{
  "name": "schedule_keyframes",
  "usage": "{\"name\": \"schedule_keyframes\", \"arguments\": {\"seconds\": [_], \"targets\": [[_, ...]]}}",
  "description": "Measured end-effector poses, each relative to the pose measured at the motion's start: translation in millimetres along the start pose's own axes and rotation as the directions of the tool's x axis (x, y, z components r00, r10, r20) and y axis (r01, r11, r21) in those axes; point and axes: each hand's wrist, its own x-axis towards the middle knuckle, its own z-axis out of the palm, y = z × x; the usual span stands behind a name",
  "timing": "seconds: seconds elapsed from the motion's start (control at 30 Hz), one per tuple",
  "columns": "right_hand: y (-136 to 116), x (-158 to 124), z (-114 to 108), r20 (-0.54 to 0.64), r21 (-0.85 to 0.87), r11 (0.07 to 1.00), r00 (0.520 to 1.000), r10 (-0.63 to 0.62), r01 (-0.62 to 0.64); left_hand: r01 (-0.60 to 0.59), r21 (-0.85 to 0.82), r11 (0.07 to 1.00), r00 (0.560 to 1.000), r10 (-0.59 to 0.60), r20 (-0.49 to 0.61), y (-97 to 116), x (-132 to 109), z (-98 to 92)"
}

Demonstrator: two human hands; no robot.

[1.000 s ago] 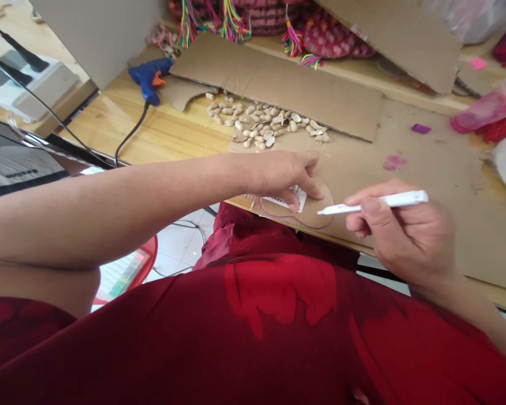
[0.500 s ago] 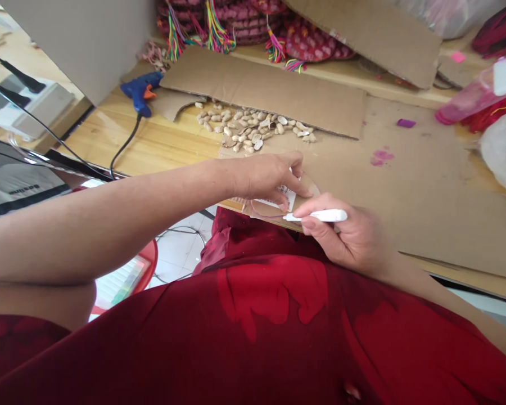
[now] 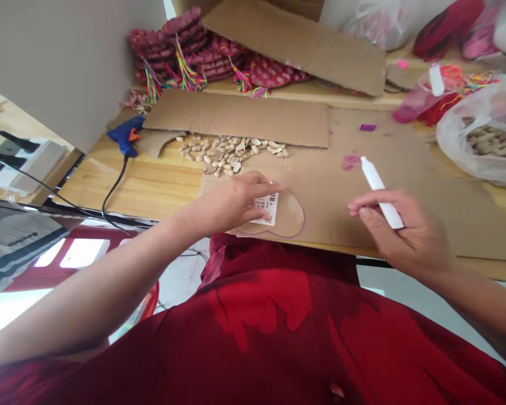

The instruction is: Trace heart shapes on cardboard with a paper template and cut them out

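My left hand (image 3: 231, 203) lies with fingers pressed on a heart-shaped cardboard piece (image 3: 290, 216) that bears a white barcode label (image 3: 269, 203), near the front edge of a large cardboard sheet (image 3: 405, 191). A purple outline runs round the heart shape on the sheet. My right hand (image 3: 400, 233) is closed on a white marker pen (image 3: 380, 190), held up to the right of the heart shape and clear of the sheet, its tip pointing away from me.
A heap of peanuts (image 3: 225, 152) lies behind my left hand. A blue glue gun (image 3: 124, 136) with a black cord rests at the left on the wooden table (image 3: 143, 183). More cardboard, red tasselled cloth pieces (image 3: 202, 53) and plastic bags (image 3: 480, 135) stand behind and right.
My right hand has lifted the marker away from the heart shape's edge and moved it to the right. My left hand stays on the piece. The camera has tilted up.
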Motion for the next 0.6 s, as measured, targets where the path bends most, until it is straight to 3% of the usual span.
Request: {"name": "schedule_keyframes", "arguments": {"seconds": [0.1,0.23,0.4,0.6], "targets": [[18.0,-13.2,-13.0,0.09,-0.081,0.988,0.988,-0.127,0.135,0.101,-0.038,0.994,0.986,-0.105,-0.126,3.8,-18.1,4.7],[38.2,-30.6,-15.7,0.142,-0.128,0.96,0.963,-0.231,0.249,0.214,-0.017,0.977,0.963,-0.214,-0.161,10.2,-39.0,21.5],[43.2,-42.5,-5.0,0.137,-0.175,0.969,0.979,-0.151,0.174,0.262,-0.025,0.965,0.947,-0.262,-0.185,16.9,-47.1,38.5],[30.6,-37.8,5.3,0.106,-0.148,0.979,0.987,-0.125,0.14,0.291,0.012,0.956,0.943,-0.285,-0.174,12.5,-48.9,34.3]]}}
